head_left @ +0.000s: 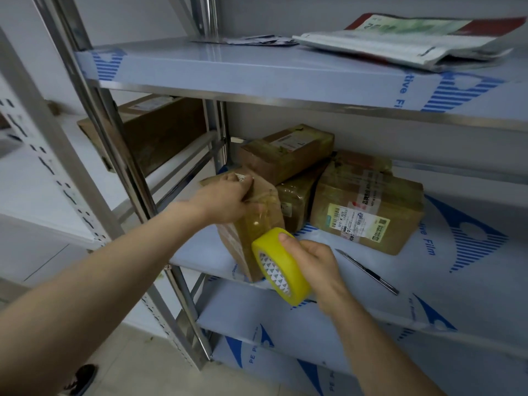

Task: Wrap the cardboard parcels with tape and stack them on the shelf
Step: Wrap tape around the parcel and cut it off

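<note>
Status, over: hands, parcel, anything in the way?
Left hand grips parcel top; right hand holds tape roll beside it. Parcel at shelf front edge. Knife lies right, apart.

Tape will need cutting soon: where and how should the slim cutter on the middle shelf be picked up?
Pinch the slim cutter at mid-body, across its narrow width, coming straight down from above. It lies flat on the shelf, slanted, with bare shelf on both sides. The right hand, nearest, holds the tape roll; the left hand grips the parcel.
</note>
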